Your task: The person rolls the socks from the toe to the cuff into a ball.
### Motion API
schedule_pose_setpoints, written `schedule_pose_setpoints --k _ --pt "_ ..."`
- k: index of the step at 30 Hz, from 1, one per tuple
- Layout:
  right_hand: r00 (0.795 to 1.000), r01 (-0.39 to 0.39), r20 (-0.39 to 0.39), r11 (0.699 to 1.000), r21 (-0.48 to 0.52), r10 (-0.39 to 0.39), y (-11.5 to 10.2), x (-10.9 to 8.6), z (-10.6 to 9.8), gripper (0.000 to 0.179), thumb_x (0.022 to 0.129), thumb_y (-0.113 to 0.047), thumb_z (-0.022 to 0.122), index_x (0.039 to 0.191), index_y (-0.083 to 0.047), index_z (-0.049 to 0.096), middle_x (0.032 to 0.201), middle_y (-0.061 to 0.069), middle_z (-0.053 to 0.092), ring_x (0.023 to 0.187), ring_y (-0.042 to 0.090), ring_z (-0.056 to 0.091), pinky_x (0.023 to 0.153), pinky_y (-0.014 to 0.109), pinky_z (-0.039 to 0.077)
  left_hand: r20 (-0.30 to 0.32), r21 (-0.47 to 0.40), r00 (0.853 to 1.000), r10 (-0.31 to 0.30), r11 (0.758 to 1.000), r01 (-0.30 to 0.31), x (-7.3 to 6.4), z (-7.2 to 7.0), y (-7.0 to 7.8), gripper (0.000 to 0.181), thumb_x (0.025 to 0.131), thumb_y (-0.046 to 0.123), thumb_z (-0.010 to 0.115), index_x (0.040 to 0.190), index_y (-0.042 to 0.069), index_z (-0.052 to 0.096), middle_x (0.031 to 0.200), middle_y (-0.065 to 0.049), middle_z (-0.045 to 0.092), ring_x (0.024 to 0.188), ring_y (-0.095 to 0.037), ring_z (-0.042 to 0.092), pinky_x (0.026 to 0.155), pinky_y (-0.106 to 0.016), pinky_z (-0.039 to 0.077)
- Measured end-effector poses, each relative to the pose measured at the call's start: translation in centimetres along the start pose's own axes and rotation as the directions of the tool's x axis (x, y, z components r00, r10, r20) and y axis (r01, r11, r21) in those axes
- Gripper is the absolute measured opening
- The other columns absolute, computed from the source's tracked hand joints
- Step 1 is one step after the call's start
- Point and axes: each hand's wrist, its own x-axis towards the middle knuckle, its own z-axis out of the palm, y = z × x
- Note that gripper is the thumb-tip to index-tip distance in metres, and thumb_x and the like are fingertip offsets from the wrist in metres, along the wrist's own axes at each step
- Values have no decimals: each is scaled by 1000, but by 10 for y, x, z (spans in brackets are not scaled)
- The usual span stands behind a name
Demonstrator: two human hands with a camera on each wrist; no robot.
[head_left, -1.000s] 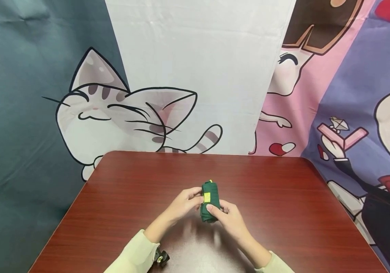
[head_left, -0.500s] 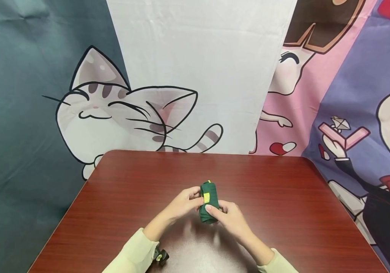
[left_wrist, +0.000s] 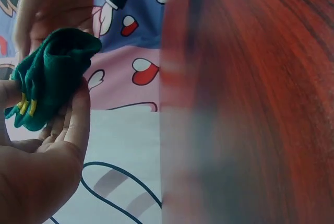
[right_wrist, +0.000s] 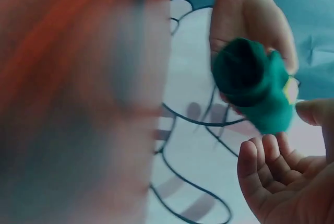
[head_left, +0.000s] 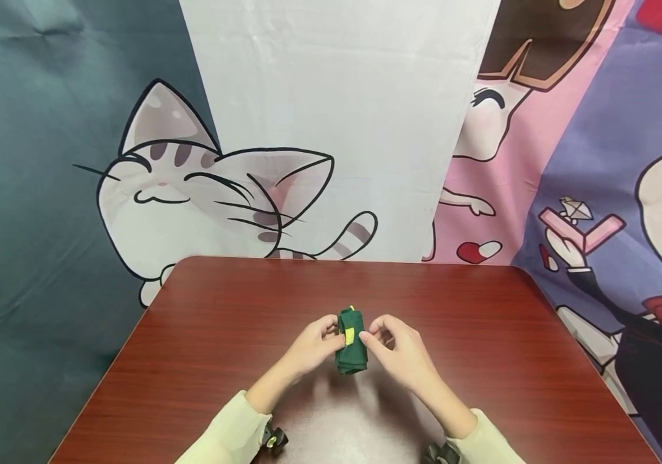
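A rolled bundle of dark green cloth point(head_left: 356, 356) with a yellow patch on its side is held up above the table, roughly upright. My left hand point(head_left: 312, 343) grips its left side, thumb in front and fingers behind. From the left wrist view, the green cloth roll point(left_wrist: 65, 70) shows soft folds and small yellow marks near the thumb. My right hand point(head_left: 398, 347) is at the bundle's right edge, fingers loosely bent. In the right wrist view, the right hand's point(right_wrist: 292, 182) thumb and fingers are spread beside the roll point(right_wrist: 250, 78), whose coiled hollow end faces the camera.
Beneath the hands lies a reddish-brown wooden table point(head_left: 221, 309) with rounded far corners. Behind it hangs a printed cloth backdrop point(head_left: 331, 77) with a cartoon cat and figures. Dark straps with small devices point(head_left: 274, 439) sit at the wrists.
My right hand has let go of the bundle's lower front and moved up and right to its edge. The left hand keeps its hold, the bundle having shifted slightly left.
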Motion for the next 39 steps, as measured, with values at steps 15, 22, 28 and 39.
schedule_pose_setpoints --k 15,22,28,39 --pt "987 156 77 924 -350 -138 -33 19 -1 33 86 -40 78 73 -24 52 60 -12 44 54 7 44 48 25 35 -29 33 999 24 999 -23 -1 8 -1 29 96 12 62 120 -3 54 99 -7 67 93 -12 66 84 -23 55" --pt "987 161 78 900 -406 -141 -35 21 0 24 83 -27 73 72 -26 52 63 -13 45 54 9 45 48 27 36 -44 36 998 41 999 -39 -4 7 -1 34 95 12 65 123 -4 54 104 -11 65 94 -14 66 84 -23 55" --pt "980 193 23 911 -365 -198 -31 22 -1 19 85 -17 71 75 -26 58 68 -15 51 58 6 48 52 24 40 -44 53 998 41 998 -39 -5 6 -2 40 94 12 67 128 -5 55 106 -11 64 96 -17 66 85 -23 54" --pt "986 156 -65 988 12 -155 -18 25 -3 13 88 -9 71 83 -21 70 71 -11 64 63 6 58 58 24 50 -47 39 996 77 996 -76 -3 4 2 44 91 7 71 130 -4 55 111 -14 65 93 -16 66 83 -26 57"
